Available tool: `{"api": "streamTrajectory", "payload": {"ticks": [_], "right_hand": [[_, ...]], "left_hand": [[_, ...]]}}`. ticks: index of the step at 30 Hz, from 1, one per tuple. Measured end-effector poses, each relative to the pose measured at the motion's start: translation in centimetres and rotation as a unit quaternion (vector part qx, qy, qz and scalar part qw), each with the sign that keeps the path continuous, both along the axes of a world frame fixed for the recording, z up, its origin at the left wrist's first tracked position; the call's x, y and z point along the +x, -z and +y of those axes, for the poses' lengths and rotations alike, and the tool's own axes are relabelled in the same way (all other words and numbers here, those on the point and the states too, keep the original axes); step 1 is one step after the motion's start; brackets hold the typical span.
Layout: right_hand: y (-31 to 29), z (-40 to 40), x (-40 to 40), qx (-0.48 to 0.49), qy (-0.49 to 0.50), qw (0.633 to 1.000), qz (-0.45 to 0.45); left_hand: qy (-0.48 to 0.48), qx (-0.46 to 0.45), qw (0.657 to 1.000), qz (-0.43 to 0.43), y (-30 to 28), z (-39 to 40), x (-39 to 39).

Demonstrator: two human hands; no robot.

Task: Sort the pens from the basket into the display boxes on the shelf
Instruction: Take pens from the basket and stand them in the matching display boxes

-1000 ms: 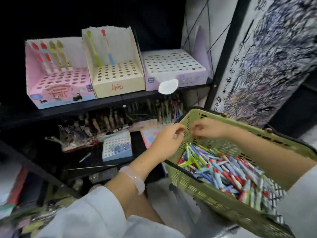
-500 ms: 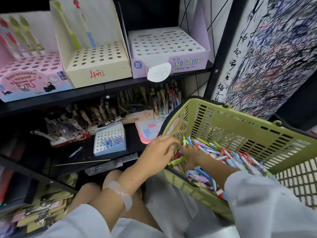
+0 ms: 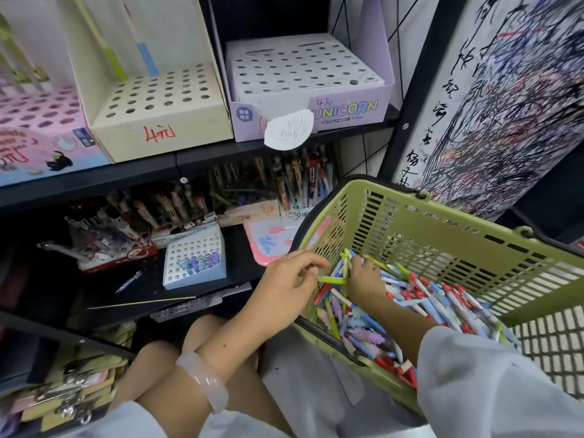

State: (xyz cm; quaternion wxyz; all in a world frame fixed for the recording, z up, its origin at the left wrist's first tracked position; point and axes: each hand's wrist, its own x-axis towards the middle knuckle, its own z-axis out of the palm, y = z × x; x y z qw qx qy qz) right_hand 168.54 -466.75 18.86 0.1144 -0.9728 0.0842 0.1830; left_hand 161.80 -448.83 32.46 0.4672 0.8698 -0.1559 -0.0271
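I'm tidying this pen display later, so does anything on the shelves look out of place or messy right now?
Yes. On the dark lower shelf, a clear loose pen and a thin yellow stick lie flat outside any box. A scribbled white paper tag hangs crookedly over the front of the lilac Unicorn display box.

Green slatted basket (image 3: 442, 235); red, blue, green pens (image 3: 436, 301); cream, lilac, pink boxes (image 3: 158, 121).

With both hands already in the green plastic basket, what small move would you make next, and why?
Probably lift the yellow-green pen clear of the green plastic basket. The left hand pinches one end and the right hand is at the other, while the cream perforated display box above has open holes.
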Motion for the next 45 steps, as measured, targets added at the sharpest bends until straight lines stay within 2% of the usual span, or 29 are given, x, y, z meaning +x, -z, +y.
{"api": "streamTrajectory", "payload": {"ticks": [7, 10, 14, 16, 19, 23, 26, 28, 29, 32, 35, 39, 42, 45], "right_hand": [[1.1, -0.3, 0.9, 0.025, 0.023, 0.999, 0.027], [0.8, -0.3, 0.8, 0.046, 0.049, 0.998, -0.001], [-0.9, -0.8, 0.5, 0.149, 0.082, 0.985, 0.009], [-2.5, -1.3, 0.3, 0.234, 0.089, 0.968, 0.008], [-5.7, -1.8, -0.4, 0.388, 0.111, 0.914, -0.051], [-10.0, -1.9, -1.9, 0.470, 0.075, 0.873, -0.109], [-12.9, -0.7, -2.9, 0.567, 0.061, 0.814, -0.114], [-14.2, 0.5, -3.4, 0.583, 0.028, 0.803, -0.122], [-14.7, 1.1, -3.6, 0.579, 0.007, 0.804, -0.132], [-16.5, 2.8, -3.6, 0.565, -0.024, 0.804, -0.182], [-18.9, 4.3, -2.4, 0.539, -0.026, 0.805, -0.247], [-21.5, 6.5, -0.7, 0.522, -0.014, 0.800, -0.295], [-23.4, 8.7, 0.5, 0.485, -0.033, 0.811, -0.324], [-25.7, 11.8, 1.6, 0.464, -0.070, 0.824, -0.316]], "left_hand": [[-0.009, -0.085, 0.993, 0.082, -0.5, 0.3, 0.4], [-0.013, -0.103, 0.990, 0.095, -0.7, 0.2, 0.5], [-0.024, -0.103, 0.990, 0.094, -0.8, -0.1, 0.5], [-0.027, -0.093, 0.990, 0.098, -1.0, -0.3, 0.7], [-0.025, -0.077, 0.990, 0.112, -1.1, -0.8, 1.0], [-0.001, -0.071, 0.984, 0.164, -1.1, -2.0, 1.7], [0.028, -0.160, 0.951, 0.263, -1.3, -3.4, 2.0], [0.033, -0.257, 0.911, 0.321, -1.5, -4.5, 1.9], [0.025, -0.292, 0.900, 0.321, -1.7, -5.0, 1.8], [-0.019, -0.283, 0.924, 0.257, -2.2, -5.6, 2.1], [-0.048, -0.286, 0.933, 0.211, -3.7, -5.3, 2.9], [-0.074, -0.266, 0.957, 0.088, -6.0, -4.4, 4.0], [-0.160, -0.285, 0.945, 0.007, -7.6, -2.6, 4.7], [-0.207, -0.357, 0.911, 0.007, -9.9, 0.0, 5.1]]}}
